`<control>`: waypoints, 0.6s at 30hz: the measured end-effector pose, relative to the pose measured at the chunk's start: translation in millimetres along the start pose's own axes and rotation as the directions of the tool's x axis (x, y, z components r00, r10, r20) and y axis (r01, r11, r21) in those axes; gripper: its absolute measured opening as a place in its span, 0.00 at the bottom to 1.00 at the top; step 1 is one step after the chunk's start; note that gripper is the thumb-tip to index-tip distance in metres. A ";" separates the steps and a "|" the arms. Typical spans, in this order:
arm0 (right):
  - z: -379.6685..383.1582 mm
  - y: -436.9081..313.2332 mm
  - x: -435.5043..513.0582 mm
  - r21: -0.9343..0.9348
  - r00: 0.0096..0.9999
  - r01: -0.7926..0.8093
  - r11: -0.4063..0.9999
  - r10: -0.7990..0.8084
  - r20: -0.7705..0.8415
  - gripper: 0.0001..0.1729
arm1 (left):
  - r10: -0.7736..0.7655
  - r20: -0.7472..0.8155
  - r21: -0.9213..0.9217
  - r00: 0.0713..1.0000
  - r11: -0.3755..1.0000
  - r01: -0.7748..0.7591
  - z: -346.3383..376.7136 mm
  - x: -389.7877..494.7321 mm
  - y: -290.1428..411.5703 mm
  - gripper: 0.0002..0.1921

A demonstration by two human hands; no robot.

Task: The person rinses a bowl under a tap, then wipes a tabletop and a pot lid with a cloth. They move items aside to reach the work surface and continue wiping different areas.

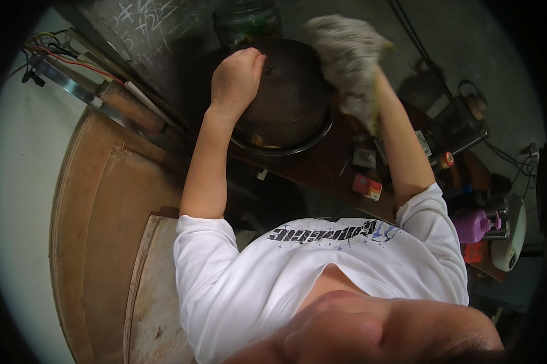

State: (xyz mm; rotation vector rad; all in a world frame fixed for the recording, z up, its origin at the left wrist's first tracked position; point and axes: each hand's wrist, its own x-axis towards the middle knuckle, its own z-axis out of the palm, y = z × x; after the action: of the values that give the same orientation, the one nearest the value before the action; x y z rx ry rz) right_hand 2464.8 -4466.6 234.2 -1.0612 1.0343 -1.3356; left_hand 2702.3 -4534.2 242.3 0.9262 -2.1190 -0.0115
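A large dark round pan or lid [291, 100] with a shiny metal rim lies before me on a dark brown table [319, 168]. My left hand [238, 79] is closed in a fist over its upper left side, the thumb beside a small dark knob or spot; the fingertips are hidden. My right hand is covered by a grey-white shaggy cloth [346, 59] with yellow edging, and only the wrist [385, 93] shows. The cloth, blurred, overlaps the right side of the round pan or lid. A small yellowish piece [257, 140] shows near the lower rim.
A greenish glass jar [248, 27] stands behind. To the right are a red-and-white pack [367, 186], a purple pump bottle [473, 226] and a white device [510, 239]. Loose wires [80, 63] and a wooden panel [114, 218] are on the left.
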 end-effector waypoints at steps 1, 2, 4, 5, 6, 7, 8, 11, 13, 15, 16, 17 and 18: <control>12.2 1.6 13.5 -0.273 0.993 -0.110 0.956 0.093 -0.072 0.20 | -0.041 0.008 -0.045 0.999 0.998 0.042 1.0 -0.3 -2.0 0.10; 27.3 17.4 13.3 -0.829 0.975 0.154 0.537 -0.220 0.039 0.22 | -0.095 0.026 -0.090 0.995 0.991 0.097 2.0 -0.3 -3.5 0.10; 42.0 29.8 26.6 -0.818 0.719 0.510 -0.267 -0.389 0.575 0.23 | -0.056 0.020 -0.102 0.998 0.993 0.058 3.5 -1.1 -5.9 0.12; 42.6 27.8 41.9 -0.716 0.622 0.610 -0.339 -0.354 0.698 0.22 | -0.058 0.035 -0.107 0.998 0.992 0.061 4.1 -1.1 -7.0 0.12; 39.6 27.2 51.9 -0.727 0.667 0.597 -0.338 -0.295 0.684 0.22 | -0.061 0.045 -0.120 0.997 0.991 0.066 4.3 -1.9 -7.5 0.12; 33.9 23.4 64.6 -0.761 0.756 0.551 -0.342 -0.183 0.629 0.21 | -0.071 0.058 -0.126 0.996 0.989 0.078 4.5 -2.0 -7.9 0.12; 28.6 21.0 75.7 -0.800 0.853 0.473 -0.369 -0.035 0.521 0.21 | -0.060 0.050 -0.144 0.997 0.987 0.067 4.2 -2.6 -8.5 0.12; 9.1 11.0 102.9 -0.741 0.753 0.624 -0.249 -0.060 0.655 0.24 | -0.103 0.074 -0.201 0.992 0.973 0.116 3.2 -3.6 -9.2 0.11; 10.7 13.8 116.9 -0.762 0.727 0.638 -0.115 -0.237 0.645 0.24 | -0.095 0.066 -0.205 0.993 0.973 0.107 3.0 -4.1 -9.3 0.11; 17.3 18.3 127.0 -0.690 0.590 0.717 -0.100 -0.442 0.676 0.24 | -0.110 0.050 -0.196 0.993 0.973 0.118 2.9 -4.4 -8.6 0.11; 26.1 19.7 136.5 -0.554 0.375 0.815 -0.171 -0.574 0.728 0.20 | -0.114 0.052 -0.190 0.992 0.974 0.122 2.8 -3.9 -7.9 0.12; 30.9 21.2 140.8 -0.644 0.518 0.762 -0.069 -0.531 0.670 0.20 | -0.108 0.054 -0.191 0.993 0.975 0.117 2.9 -3.4 -7.2 0.12; 35.0 21.3 145.1 -0.725 0.648 0.688 0.025 -0.470 0.599 0.21 | -0.116 0.051 -0.176 0.992 0.977 0.123 2.9 -3.1 -6.3 0.12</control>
State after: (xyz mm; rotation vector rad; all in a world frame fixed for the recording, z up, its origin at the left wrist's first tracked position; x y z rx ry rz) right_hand 2501.9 -4612.5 225.6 -2.7898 1.2804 -1.0783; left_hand 2705.5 -4537.7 236.4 0.9502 -2.0577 -0.2803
